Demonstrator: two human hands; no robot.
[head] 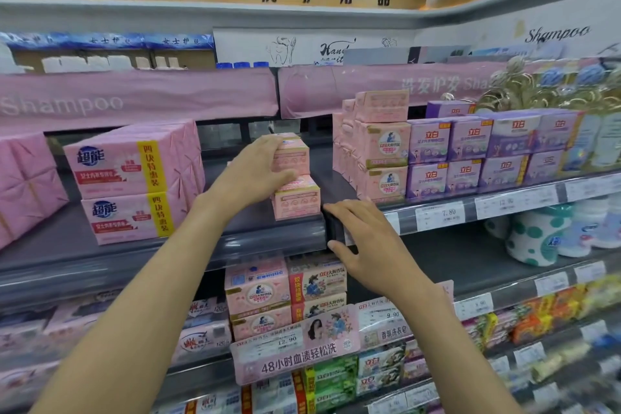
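Observation:
My left hand grips a small pink soap box from its left side, fingers over the top and thumb under the front. That box sits on top of a second pink soap box near the front of a dark grey shelf. My right hand rests on the shelf's front edge just right of the lower box, fingers curved over the dark end piece, thumb below it.
Large pink four-packs stand left on the same shelf. Stacked pink boxes and purple boxes fill the shelf to the right. Lower shelves hold more soap packs and price tags. A pink banner hangs overhead.

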